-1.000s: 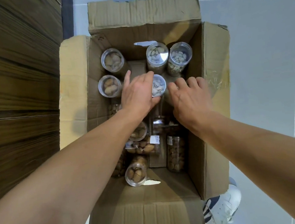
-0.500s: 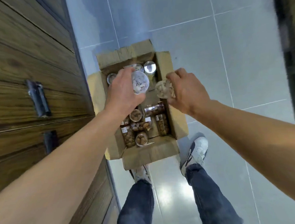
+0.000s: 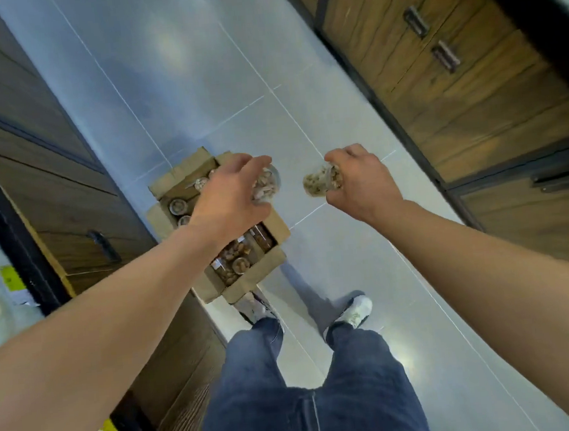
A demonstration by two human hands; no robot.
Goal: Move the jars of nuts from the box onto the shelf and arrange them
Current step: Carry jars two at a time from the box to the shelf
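My left hand (image 3: 231, 192) is closed around a clear jar of nuts (image 3: 268, 184), held high above the open cardboard box (image 3: 248, 284) on the floor. A second clear jar of nuts (image 3: 321, 183) lies in the grip of my right hand (image 3: 361, 183), to the right of the box and over bare tile. Several more jars (image 3: 237, 259) remain in the box, some upright and some lying on their side. The shelf is not clearly in view.
Wooden cabinets with dark handles (image 3: 103, 246) line the left side, and similar cabinets (image 3: 444, 57) run along the right. Grey tiled floor (image 3: 196, 85) stretches between them. My legs in jeans (image 3: 308, 385) and white shoes (image 3: 352, 312) stand just behind the box.
Both hands went from reaching into the box to each lifting a jar out. The view has risen far above the box and the hands have spread apart.
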